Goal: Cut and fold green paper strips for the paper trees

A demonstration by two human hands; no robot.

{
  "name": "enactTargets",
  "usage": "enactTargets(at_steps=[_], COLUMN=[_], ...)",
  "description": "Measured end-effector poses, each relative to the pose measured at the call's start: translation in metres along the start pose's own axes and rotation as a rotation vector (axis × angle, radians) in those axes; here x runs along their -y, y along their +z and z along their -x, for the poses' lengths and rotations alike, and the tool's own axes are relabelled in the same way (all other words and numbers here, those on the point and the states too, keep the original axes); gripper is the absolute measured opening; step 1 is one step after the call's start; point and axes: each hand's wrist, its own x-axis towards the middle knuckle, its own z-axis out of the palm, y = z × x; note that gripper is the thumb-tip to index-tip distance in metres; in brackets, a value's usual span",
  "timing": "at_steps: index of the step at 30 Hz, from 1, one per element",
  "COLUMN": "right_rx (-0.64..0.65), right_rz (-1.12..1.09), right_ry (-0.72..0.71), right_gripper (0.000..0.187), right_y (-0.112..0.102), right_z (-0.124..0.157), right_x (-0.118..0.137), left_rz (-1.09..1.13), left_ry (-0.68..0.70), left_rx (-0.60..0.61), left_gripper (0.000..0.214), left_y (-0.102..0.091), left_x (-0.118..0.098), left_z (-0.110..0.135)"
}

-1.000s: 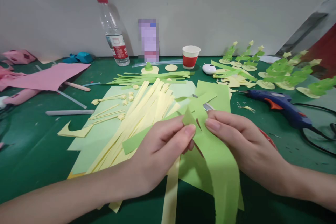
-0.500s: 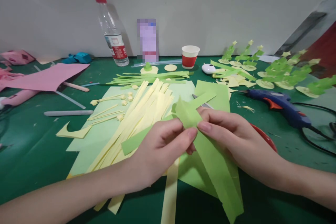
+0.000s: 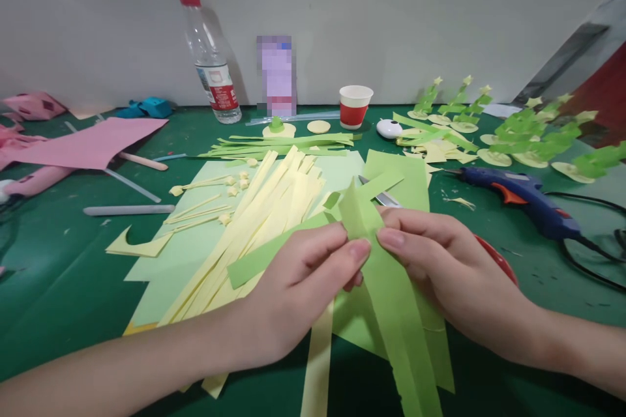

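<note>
The left hand (image 3: 293, 287) enters low from the left, its forearm over the counter (image 3: 59, 287). Its fingers are pinched shut on the upper end of a green paper strip (image 3: 396, 313), beside a fan of yellow strips (image 3: 274, 202). The strip is held off the counter between both hands, tail hanging toward the person. The step looks like folding its top end, and a clean crease calls for both pinches close and steady. The right hand (image 3: 450, 267) mirrors the left, fingers clamped on the same strip, wrist angled inward.

One camera, worn on the head, looks forward and down across the green desk (image 3: 63, 254) toward its far edge and the white wall (image 3: 391, 13). It sits close above the left hand (image 3: 298, 287) and right hand (image 3: 450, 273) at the near edge.
</note>
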Motion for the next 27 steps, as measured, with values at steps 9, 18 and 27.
enactTargets(at_steps=[9, 18, 27], right_rx=[-0.063, -0.015, 0.040], right_rz=[0.093, 0.085, 0.086], right_ry=[-0.020, -0.018, 0.030], right_gripper=[0.030, 0.030, 0.028], right_y=[0.0019, -0.0035, -0.0022], right_z=[0.0013, -0.0044, -0.0021], right_x=[0.0038, -0.0004, -0.0047], left_rz=[0.018, -0.029, -0.016], left_ry=[-0.023, -0.031, -0.016], left_rx=[-0.055, -0.004, -0.002], left_gripper=[0.028, 0.031, 0.028], left_y=[0.0021, 0.0003, 0.0022], left_x=[0.0001, 0.0017, 0.0016], left_z=[0.0020, -0.0001, 0.0001])
